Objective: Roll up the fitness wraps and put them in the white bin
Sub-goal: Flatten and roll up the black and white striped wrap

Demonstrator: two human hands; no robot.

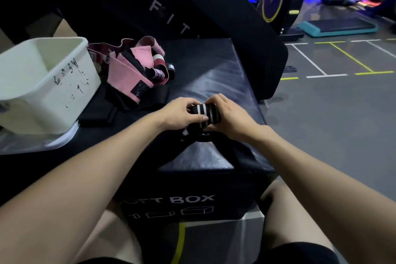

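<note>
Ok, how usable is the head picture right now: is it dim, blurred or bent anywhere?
Head view: dim overall, with blue glow at upper right; the black striped wrap between the left hand and right hand is slightly soft; the white bin bows with wide-angle distortion at the left edge; the pink wraps read clearly.

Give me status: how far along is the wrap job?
Early. The bin looks empty in the part visible, so nothing seems finished. Both hands, left and right, hold a striped wrap, nearly rolled. A pile of unrolled wraps waits beside the bin.
</note>
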